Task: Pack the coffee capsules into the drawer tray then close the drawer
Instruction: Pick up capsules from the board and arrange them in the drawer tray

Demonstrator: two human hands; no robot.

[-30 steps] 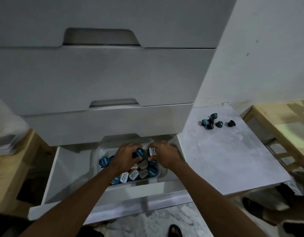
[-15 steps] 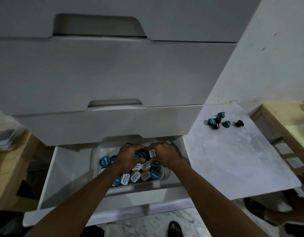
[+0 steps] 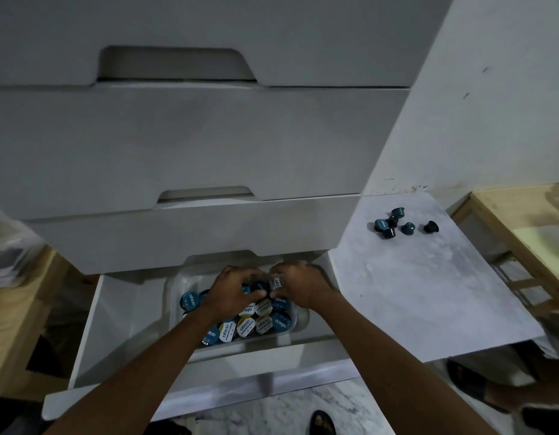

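Coffee capsules (image 3: 247, 324) mostly sit in the clear plastic tray (image 3: 175, 285), lids up. The tray is inside the open bottom drawer (image 3: 115, 324), toward its 3 o'clock side.

Step in hand: seating capsules at the tray's 12 o'clock end.
- left hand (image 3: 231, 293): fingers curled over a dark capsule (image 3: 259, 287) with the thumb below it. Looks like a grip.
- right hand (image 3: 298, 285): thumb and fingers pinch a white-lidded capsule (image 3: 276, 282).

The two hands are almost touching, both over the pile.

Packing is not done, judging by the loose capsules (image 3: 397, 224) on the grey slab (image 3: 429, 293), at about 2 o'clock from the hands and well apart from the drawer.

My read on the next move:
- Set these two down flat so nothing rides above the tray rim.
- Reach to 2 o'clock for the loose ones. They lie on their sides, so they may roll.
- Push the drawer front at 6 o'clock only after that. Anything stacked too high could catch on the front above.

Counts:
- loose capsules: 6
- tray capsules: about a dozen lids visible, more hidden under the hands
- trays: 1
- open drawers: 1
- shut drawer fronts (image 3: 190, 142) above: 3
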